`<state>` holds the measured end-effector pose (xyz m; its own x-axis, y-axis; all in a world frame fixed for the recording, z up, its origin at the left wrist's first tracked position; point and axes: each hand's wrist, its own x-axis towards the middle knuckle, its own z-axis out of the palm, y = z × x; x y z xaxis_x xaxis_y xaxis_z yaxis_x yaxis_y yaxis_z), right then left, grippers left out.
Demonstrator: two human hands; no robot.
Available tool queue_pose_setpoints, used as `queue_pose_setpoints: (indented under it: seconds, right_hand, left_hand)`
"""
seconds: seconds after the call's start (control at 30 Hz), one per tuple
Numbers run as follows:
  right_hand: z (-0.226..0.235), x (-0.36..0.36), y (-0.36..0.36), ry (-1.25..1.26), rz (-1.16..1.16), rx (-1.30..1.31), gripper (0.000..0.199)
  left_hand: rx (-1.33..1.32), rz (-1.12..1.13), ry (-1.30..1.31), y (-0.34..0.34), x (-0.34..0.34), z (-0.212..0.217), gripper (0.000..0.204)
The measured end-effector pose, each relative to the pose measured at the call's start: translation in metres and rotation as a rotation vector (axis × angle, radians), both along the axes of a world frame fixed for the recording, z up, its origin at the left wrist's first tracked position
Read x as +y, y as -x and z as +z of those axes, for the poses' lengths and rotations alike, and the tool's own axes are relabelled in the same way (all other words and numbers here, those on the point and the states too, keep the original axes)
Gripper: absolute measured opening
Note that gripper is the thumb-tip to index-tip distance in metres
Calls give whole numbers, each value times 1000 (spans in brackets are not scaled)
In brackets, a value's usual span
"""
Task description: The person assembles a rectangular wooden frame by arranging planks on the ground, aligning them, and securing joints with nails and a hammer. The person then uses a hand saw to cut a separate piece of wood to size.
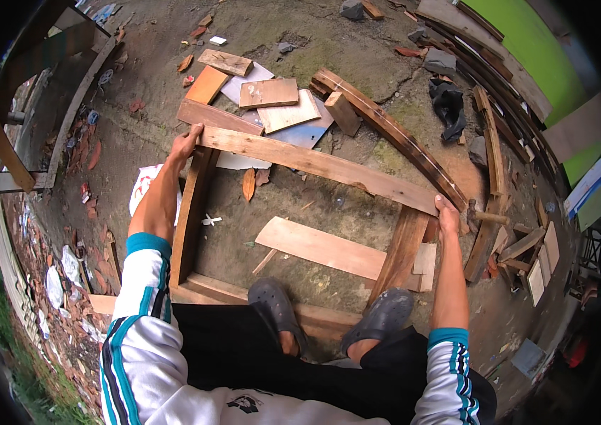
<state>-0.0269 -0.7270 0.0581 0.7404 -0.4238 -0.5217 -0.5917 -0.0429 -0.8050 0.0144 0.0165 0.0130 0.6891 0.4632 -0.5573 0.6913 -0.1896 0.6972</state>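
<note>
A long wooden plank (315, 165) lies crosswise in front of me, over the far ends of two side boards. My left hand (187, 142) grips its left end, fingers closed, above the left side board (193, 212). At the opposite end my right hand (448, 214) is closed on the plank's corner, by the right side board (401, 248). A near board (322, 317) joins this rectangle close to my shoes. Inside it, a pale loose board (322, 246) rests on the ground.
Several short wood offcuts (268, 93) are piled beyond the plank. A long beam (392, 131) slants at the far right. Beside my right hand is a hammer (488, 216). Dark grey clogs (272, 308) are on my feet. Litter and dry leaves (95, 152) cover ground at left.
</note>
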Motion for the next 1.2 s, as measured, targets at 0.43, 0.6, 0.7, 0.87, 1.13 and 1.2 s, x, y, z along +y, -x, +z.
queue_pose_setpoints:
  seconds: [0.43,0.6,0.7,0.87,1.13,1.2]
  right_hand:
    - [7,6,-2,-35,-19,20,48]
    - [-7,-5,2,110,14,-14,47]
    - [-3,-3,1,155,28,-15,47]
    - [-6,8,-8,94,25,-38,47]
    - [-2,9,-3,62,-13,-56,51]
    - [9,20,-3,49,-28,-39,51]
  left_hand:
    - [-45,30,-34,-6,3,-26,96]
    - [-46,34,-10,-5,-11,-17,94]
    - [-84,66,21,-5,-20,-13,95]
    - [28,173,-204,-10,-1,-21,109]
    - [-148,-114,-832,-29,-61,-3,67]
    - [30,-134,-1004,-30,-83,-12,71]
